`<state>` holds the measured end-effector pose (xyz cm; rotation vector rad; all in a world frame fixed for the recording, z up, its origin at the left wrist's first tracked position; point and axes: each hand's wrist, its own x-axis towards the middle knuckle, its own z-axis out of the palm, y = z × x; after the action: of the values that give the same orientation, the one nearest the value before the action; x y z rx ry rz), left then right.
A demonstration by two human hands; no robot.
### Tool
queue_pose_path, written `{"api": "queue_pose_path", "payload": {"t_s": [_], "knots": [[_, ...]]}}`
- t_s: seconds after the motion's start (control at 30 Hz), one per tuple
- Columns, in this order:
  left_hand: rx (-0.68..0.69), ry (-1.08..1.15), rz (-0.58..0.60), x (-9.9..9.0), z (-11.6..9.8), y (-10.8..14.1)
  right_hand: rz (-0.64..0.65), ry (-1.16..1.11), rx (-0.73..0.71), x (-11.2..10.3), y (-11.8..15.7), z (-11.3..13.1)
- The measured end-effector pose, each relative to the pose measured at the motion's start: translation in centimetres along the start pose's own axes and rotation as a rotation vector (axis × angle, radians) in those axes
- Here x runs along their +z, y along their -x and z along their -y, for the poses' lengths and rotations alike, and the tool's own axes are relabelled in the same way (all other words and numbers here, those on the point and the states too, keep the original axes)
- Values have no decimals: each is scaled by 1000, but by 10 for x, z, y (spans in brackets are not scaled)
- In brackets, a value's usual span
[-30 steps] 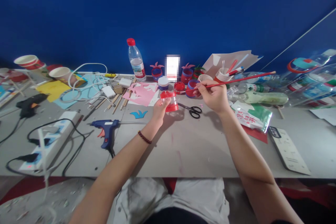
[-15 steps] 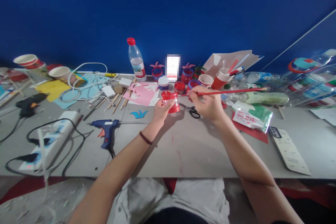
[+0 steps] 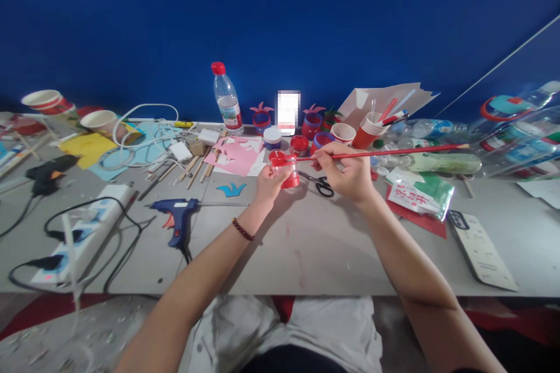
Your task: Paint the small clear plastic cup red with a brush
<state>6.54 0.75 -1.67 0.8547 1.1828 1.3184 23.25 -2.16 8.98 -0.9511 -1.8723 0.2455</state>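
The left hand [image 3: 269, 184] grips a short, clear-and-red plastic container [image 3: 290, 179] between thumb and fingers, mouth up, left of the right hand [image 3: 343, 172]. The right hand pinches a long, slim red paintbrush [image 3: 394, 151]. Brush axis: crosswise, tip leftward at the container's mouth; contact cannot be confirmed. Beyond, between the hands: open, round red-paint jar [image 3: 299, 145].

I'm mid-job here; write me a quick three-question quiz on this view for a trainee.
1. Which hand holds the long, thin red paintbrush?
2. True or false: in the picture, the blue plastic glue gun lies left of the black-handled metal scissors.
3. Where is the paintbrush's bristle end?
A) in the white paper cup
B) at the small clear plastic container with red bands, held in the left hand
C) on the pink paper

Key: 1. The right hand. 2. True. 3. B.
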Motion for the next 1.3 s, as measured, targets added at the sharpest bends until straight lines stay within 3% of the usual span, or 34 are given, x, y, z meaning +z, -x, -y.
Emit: {"api": "queue_pose_path", "payload": {"t_s": [0.4, 0.93, 1.3], "knots": [[-29, 64, 54, 1, -5, 2, -24, -81, 39, 0, -3, -12], [-25, 122, 99, 1, -13, 7, -89, 50, 71, -11, -5, -29], [-26, 94, 96, 0, -8, 4, -26, 142, -81, -2, -1, -13]]}}
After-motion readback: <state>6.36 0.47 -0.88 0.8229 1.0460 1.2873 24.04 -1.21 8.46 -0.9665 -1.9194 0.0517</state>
